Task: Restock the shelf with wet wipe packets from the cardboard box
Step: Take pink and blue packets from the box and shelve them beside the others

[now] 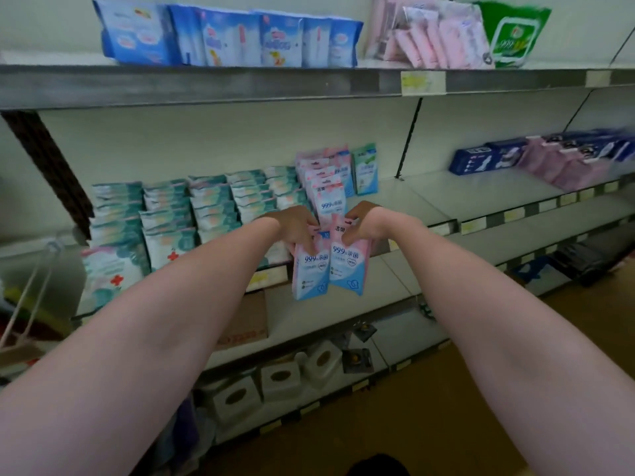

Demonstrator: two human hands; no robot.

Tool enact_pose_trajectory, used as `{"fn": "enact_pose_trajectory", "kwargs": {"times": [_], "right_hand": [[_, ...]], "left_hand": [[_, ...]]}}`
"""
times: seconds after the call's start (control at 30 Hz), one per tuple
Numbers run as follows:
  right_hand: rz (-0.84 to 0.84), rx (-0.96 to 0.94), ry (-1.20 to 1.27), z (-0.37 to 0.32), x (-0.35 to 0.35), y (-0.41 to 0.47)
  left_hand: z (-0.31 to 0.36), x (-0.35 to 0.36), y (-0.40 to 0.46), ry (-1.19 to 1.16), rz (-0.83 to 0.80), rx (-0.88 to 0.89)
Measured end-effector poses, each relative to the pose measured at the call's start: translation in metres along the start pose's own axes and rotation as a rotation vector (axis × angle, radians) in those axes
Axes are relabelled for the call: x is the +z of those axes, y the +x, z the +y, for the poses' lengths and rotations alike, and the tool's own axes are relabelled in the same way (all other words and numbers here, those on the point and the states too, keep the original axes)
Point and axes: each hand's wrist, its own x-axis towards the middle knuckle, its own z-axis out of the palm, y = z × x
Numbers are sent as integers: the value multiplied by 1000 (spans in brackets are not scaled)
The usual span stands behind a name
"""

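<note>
A: Both arms are out in front, and each hand has a wet wipe packet. The left hand (296, 225) pinches the top of the left packet (311, 269), fingers curled over its upper edge

B: And the right hand (365, 219) does the same with the right packet (347, 261), thumb and fingers clamped on its top. The 2 pink-and-blue packets hang side by side, touching, lower ends dangling past the front edge of the middle shelf (429, 201)

A: Right behind the hands, a row of matching pink packets (326, 187) stands upright on that shelf, running from the front edge toward the back wall. A single green packet (366, 170) stands just beside the row near the back

B: To the left of that row, stacks of teal-and-white packets (192, 207) fill the shelf out to its left end, several rows deep

A: Top shelf (206, 85) carries blue packs (226, 37) on the left, pink packs (436, 36) and a green pack (512, 34) toward the right

B: Far right of the middle shelf, dark blue boxes (481, 159) and purple packs (567, 166) sit near the back, well apart from the hands

A: Below the held packets there's a brown cardboard box (245, 321) on the lower shelf, mostly hidden by the left forearm. I cannot tell what is inside it

B: White tissue boxes (281, 376) line the bottom shelf near its front edge
</note>
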Motion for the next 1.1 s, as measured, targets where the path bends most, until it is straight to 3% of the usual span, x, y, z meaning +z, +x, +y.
{"fn": "enact_pose_trajectory", "kwargs": {"times": [0.17,0.57,0.7,0.97,1.1], "right_hand": [[13,-37,15,13,-39,17],[-70,-268,24,60,-120,118],[-44,-346,-58,69,-129,161],[-45,-470,-100,80,-109,235],[-100,-513,-258,80,-114,255]], "left_hand": [[25,-18,32,119,38,35],[80,-39,129,134,37,-174],[89,-54,150,149,-36,-210],[107,-62,181,173,12,-275],[108,-63,193,177,24,-302]]}}
